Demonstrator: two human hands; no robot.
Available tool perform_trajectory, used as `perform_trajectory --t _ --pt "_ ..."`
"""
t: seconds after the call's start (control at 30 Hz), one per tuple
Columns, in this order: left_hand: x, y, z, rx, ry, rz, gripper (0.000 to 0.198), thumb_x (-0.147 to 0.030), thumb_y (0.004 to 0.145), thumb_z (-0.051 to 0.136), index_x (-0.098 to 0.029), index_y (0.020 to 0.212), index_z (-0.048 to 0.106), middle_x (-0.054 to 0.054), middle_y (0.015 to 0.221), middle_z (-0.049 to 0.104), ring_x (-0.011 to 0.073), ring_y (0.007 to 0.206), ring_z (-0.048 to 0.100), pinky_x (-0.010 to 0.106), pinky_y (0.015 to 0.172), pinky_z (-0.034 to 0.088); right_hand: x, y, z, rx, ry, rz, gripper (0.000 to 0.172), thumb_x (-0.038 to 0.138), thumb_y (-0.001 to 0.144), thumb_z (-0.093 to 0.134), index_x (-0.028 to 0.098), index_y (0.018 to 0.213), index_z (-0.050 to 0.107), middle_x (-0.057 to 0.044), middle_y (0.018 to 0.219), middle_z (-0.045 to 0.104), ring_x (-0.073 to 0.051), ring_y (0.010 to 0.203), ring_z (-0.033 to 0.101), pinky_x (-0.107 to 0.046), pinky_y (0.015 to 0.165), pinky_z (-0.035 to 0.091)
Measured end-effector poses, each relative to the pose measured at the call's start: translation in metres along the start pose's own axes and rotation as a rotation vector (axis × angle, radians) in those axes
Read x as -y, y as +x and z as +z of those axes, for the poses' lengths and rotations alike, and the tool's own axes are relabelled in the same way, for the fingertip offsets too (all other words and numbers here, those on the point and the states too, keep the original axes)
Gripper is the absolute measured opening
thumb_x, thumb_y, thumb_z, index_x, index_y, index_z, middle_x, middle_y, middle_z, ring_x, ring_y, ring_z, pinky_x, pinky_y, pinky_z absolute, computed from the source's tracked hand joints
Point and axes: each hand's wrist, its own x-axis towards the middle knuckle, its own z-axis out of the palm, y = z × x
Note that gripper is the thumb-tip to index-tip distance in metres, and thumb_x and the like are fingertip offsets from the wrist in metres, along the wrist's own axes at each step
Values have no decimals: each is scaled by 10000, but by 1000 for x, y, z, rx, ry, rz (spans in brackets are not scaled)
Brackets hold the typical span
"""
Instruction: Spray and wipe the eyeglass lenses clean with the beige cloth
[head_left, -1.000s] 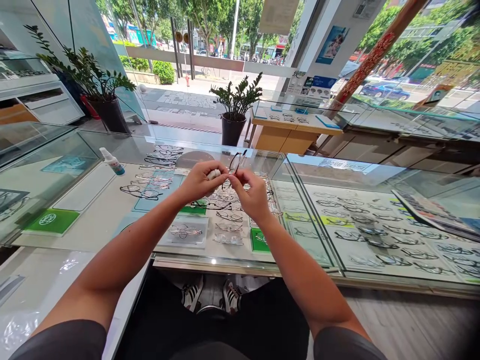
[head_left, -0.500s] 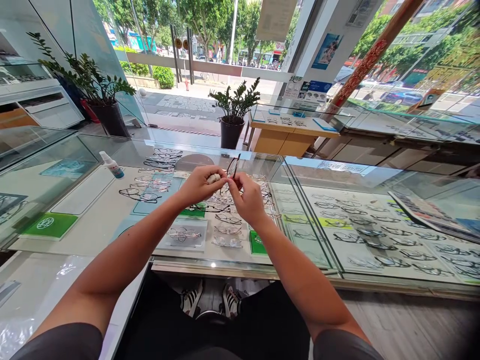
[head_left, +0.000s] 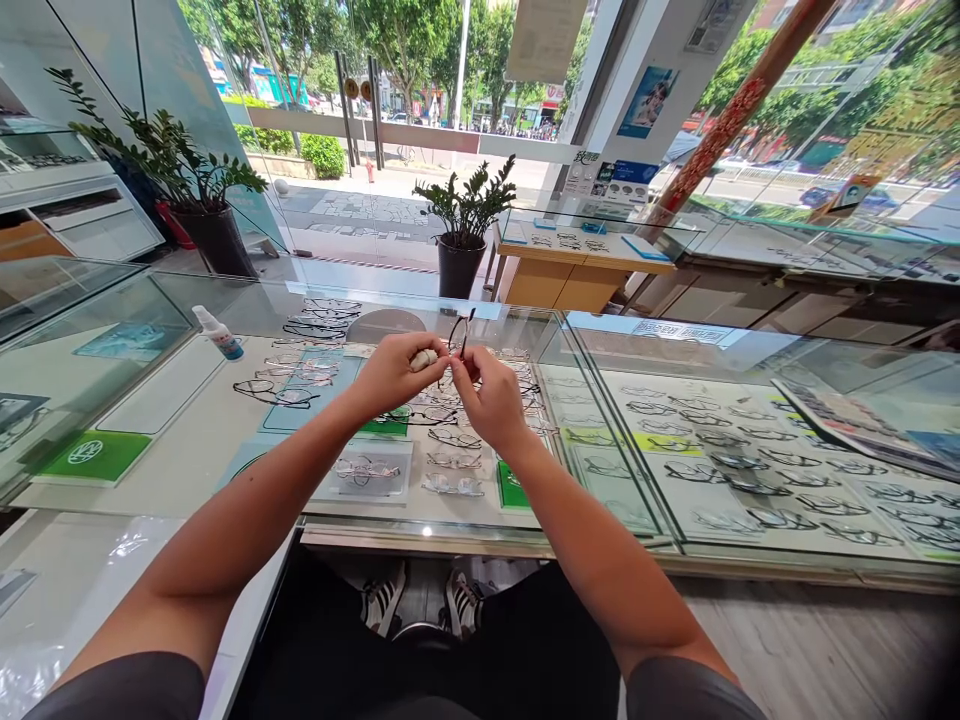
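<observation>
Above the glass counter, a pair of dark-framed eyeglasses (head_left: pixel 465 328) is held up on end between my two hands. My right hand (head_left: pixel 493 398) is closed, its thumb and fingers pinching the frame. My left hand (head_left: pixel 391 374) curls round a small bunched whitish cloth (head_left: pixel 424 359), and its fingertips meet the eyeglasses beside my right thumb. How much of the cloth lies against the frame is hidden by the fingers. Below the hands, rows of eyeglasses (head_left: pixel 455 439) show on the display, along with a clear-lensed pair (head_left: pixel 453 485) near the front.
A spray bottle (head_left: pixel 217 332) stands on the counter at left, beyond a green card (head_left: pixel 91 455). Dark eyeglasses (head_left: pixel 276 393) lie between the bottle and my left forearm. More frames fill the right glass case (head_left: pixel 750 470). A potted plant (head_left: pixel 461 265) stands behind the counter.
The eyeglasses have tilted slightly between my fingers. Both hands keep almost the same place and grip, and the view has shifted a little.
</observation>
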Motion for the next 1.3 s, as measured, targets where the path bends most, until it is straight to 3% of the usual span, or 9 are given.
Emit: perform_trajectory --t 0.23,0.6,0.87,1.1,1.3 --pt "-2 -1 2 -12 44 19 254 -400 954 680 -165 898 760 36 801 759 162 715 606 272 669 422 2 0 0 -20 -11 0 186 365 1086 565 232 985 646 -13 788 660 -174 673 591 -317 671 429" --pt "-9 -4 3 9 198 3 222 -358 957 649 -183 914 779 37 805 773 179 707 620 295 669 388 -1 -2 1 -28 -162 -44 203 322 1056 589 244 872 557 0 723 627 -163 629 510 -312 655 371" --pt "-15 -5 2 28 23 -82 255 -398 930 701 -173 892 816 23 756 750 159 685 594 271 631 413 1 -2 1 -88 -188 -77 183 265 1012 585 259 843 516 32 656 553 -154 575 423 -310 616 328" --pt "-19 -6 3 84 -241 -244 255 -415 916 763 -175 973 827 -58 510 524 97 450 432 234 444 317 -3 -2 1 -134 -169 -44 156 273 979 605 252 837 546 33 665 566 -149 594 466 -307 629 348" --pt "-19 -5 1 43 -392 -327 241 -408 939 759 -217 878 626 -87 477 489 86 339 413 203 348 277 6 3 -6 -128 75 25 166 318 1025 599 247 875 602 28 714 604 -149 634 534 -309 657 439"
